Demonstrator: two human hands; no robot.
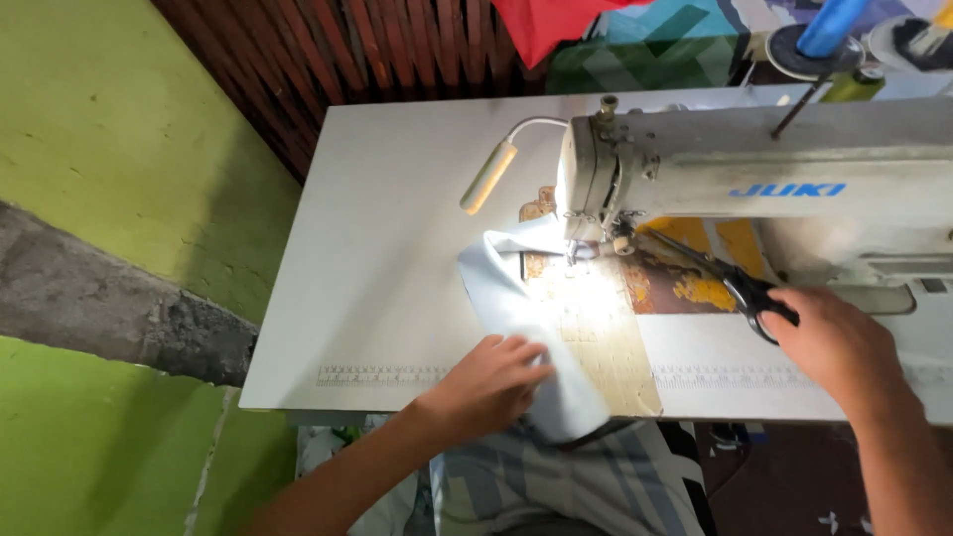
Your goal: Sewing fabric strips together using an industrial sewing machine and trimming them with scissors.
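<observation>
Pressing flat near the front edge of the tabletop point(377, 199), the left hand point(491, 382) has its fingers point(526, 349) spread and laid on the pale blue strip of fabric point(496, 288), not pinching it. That strip hangs over the near edge toward the lap and runs away diagonally to the needle area of the sewing machine point(794, 179), where a bright patch of lamplight falls on it. To the right, the right hand point(829, 342) has its fingers closed in the handles of black scissors point(730, 283), whose blades point up and left, their tips close to the presser foot; whether the blades are parted is too small to tell.

A clean cut here seems to call for keeping the left palm steady so the cloth stays taut and flat, and for bringing the scissor tips in low, close to the stitching but clear of the needle. Beyond, a small gooseneck lamp point(488, 179) leans over the tabletop, and thread cones point(829, 30) stand behind the machine.
</observation>
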